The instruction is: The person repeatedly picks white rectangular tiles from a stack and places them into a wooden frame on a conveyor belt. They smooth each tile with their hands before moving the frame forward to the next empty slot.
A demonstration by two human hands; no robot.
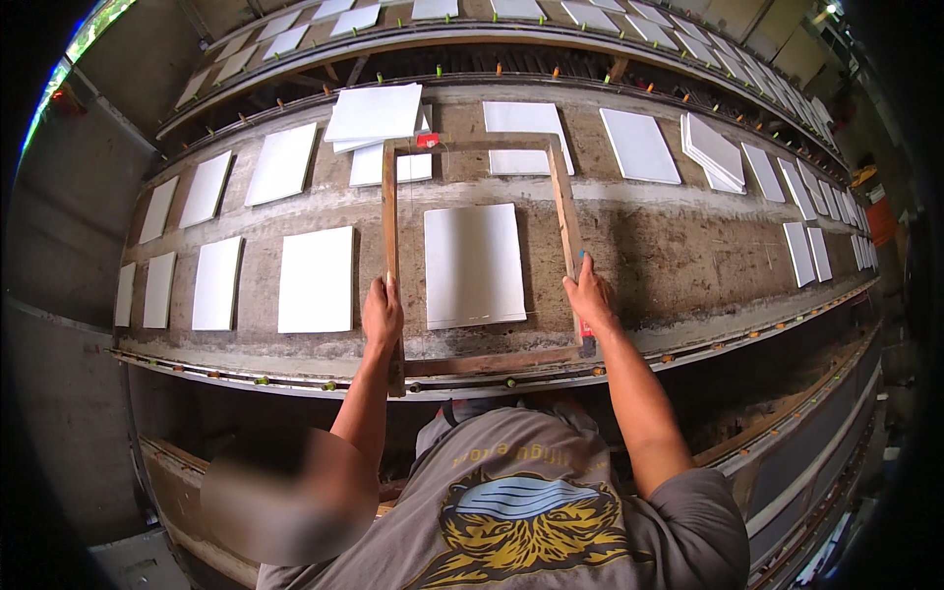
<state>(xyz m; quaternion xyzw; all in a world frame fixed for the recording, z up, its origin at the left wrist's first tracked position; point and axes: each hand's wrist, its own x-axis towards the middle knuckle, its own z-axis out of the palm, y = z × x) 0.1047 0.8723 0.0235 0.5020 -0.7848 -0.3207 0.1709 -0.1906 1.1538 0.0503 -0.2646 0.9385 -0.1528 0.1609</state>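
Observation:
I grip a rectangular wooden frame (567,211) between my two hands, over a slanted, stained work surface (678,265). My left hand (383,313) closes around the frame's left side bar, and on the right bar my right hand (590,297) has its fingers wrapped. Inside the frame's outline lies a white rectangular panel (475,265) with a grey shade down its middle. Thin threads seem to cross the frame near its left side and lower part. Red patches mark its top left corner and lower right side. The frame's top bar overlaps another white panel (526,116).
Several white panels, such as one on the left (316,280), lie in rows. Small stacks sit at the back (374,113) and right (712,152). A raised shelf (472,29) behind holds more panels. Small coloured pegs (510,383) line the front rail.

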